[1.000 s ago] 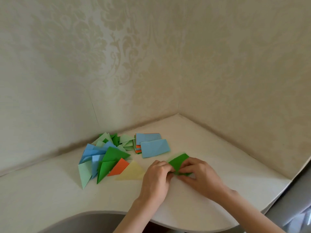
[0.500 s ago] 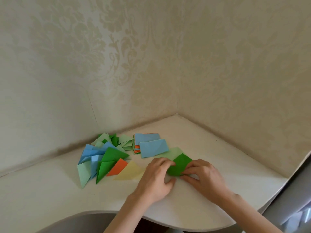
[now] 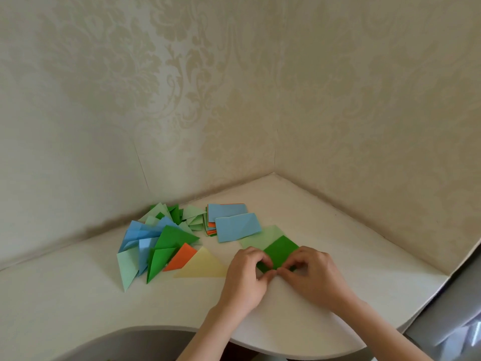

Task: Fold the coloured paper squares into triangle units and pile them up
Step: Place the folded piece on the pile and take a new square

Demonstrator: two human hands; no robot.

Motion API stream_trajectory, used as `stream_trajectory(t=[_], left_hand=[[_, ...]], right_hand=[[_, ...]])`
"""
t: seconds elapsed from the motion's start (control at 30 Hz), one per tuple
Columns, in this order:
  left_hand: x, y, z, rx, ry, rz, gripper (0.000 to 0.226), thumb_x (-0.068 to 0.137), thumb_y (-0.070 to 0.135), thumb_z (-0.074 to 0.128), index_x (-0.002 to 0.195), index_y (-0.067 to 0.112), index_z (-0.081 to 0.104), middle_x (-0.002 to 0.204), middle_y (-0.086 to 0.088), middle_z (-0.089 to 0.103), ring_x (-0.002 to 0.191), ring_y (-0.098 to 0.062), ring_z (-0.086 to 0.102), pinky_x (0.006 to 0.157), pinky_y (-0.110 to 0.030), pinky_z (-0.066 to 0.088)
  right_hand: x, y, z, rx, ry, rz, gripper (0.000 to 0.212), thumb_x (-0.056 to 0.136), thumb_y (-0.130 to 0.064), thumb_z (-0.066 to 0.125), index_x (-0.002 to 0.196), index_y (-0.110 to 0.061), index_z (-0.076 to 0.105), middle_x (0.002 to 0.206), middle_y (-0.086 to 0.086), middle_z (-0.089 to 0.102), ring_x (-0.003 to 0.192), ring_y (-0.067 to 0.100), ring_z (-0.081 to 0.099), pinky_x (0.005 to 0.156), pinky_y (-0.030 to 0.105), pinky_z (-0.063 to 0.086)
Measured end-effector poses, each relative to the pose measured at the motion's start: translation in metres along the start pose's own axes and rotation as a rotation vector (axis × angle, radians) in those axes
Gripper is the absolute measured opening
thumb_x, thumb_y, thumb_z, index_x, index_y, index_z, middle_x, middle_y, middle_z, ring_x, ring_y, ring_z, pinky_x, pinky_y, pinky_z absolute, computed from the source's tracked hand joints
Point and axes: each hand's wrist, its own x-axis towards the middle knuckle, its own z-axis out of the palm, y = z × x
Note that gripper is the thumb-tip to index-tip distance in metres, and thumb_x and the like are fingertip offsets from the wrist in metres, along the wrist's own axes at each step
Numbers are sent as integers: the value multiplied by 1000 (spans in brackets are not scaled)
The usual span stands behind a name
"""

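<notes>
Hands: left hand (image 3: 246, 276) and right hand (image 3: 311, 274) both pinch the near edge of dark green paper (image 3: 279, 252) flat on the white table (image 3: 338, 230). Left of this paper: pile of folded triangles (image 3: 161, 243); beyond it, stack of paper squares (image 3: 229, 221).

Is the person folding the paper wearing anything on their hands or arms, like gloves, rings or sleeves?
Nothing shows. The left hand and right hand are bare, with no gloves, rings or watch visible. Both forearms are uncovered up to the picture's bottom edge, so no sleeve is in view.
</notes>
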Motion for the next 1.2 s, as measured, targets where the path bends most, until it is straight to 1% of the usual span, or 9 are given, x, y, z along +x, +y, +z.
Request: stream_trajectory(t=[0.2,0.37,0.53,0.7,0.77,0.87,1.0,1.13,1.2], left_hand=[[9,2,-6,-181,-65,-252,28,73,10,78,92,26,65,94,16,63,93,2,57,81,-7,42],[10,0,-7,-223,-87,-267,32,70,4,77,88,29,66,92,15,66,93,2,60,79,-4,42],[9,-1,-12,-249,-125,-280,39,74,-3,66,88,34,66,92,19,66,90,12,56,75,1,39],[4,0,-22,-210,-245,-122,46,72,3,60,108,32,62,111,18,61,106,10,52,90,-4,36],[-1,-1,-22,-129,-270,-31,50,71,7,57,115,31,59,117,16,56,112,4,47,94,-6,33],[-7,-2,-22,-33,-230,49,51,74,4,55,120,26,57,121,14,53,116,4,42,97,-5,28],[-10,-4,-24,121,-105,166,36,78,2,59,107,22,66,110,14,60,107,-3,48,93,-14,37],[-15,0,-23,183,-68,212,15,81,14,63,92,23,69,93,14,64,92,-7,52,83,-27,44],[-18,0,-21,188,-45,212,11,82,22,60,88,24,69,89,15,63,87,-8,52,78,-30,45]], right_hand=[[11,-12,-8,-35,-164,149,15,73,-36,76,78,-38,62,76,-16,53,68,0,47,57,8,36],[21,-13,-14,25,-280,197,16,74,-25,76,78,-36,65,72,-17,51,59,-1,45,50,6,35],[19,-6,-23,26,-354,167,19,76,-27,72,80,-45,65,78,-14,54,67,2,49,62,10,38],[6,-10,-8,-100,-212,34,10,82,-45,66,85,-42,56,93,-15,54,87,7,49,75,18,37],[1,-9,1,-184,-193,-24,5,89,-45,57,90,-41,54,99,-15,47,96,8,43,83,27,33],[-1,-5,-2,-163,-236,-80,6,95,-40,47,90,-40,51,100,-19,43,98,6,40,86,29,31],[-1,3,-16,-80,-255,-155,10,96,-39,47,87,-39,52,99,-22,51,98,3,46,93,34,38],[-7,11,-14,-33,-200,-177,4,89,-46,54,90,-42,55,97,-26,56,96,-2,53,91,38,44],[-12,15,-11,-13,-140,-193,13,84,-50,55,94,-43,55,98,-28,58,96,-4,55,90,37,45]])
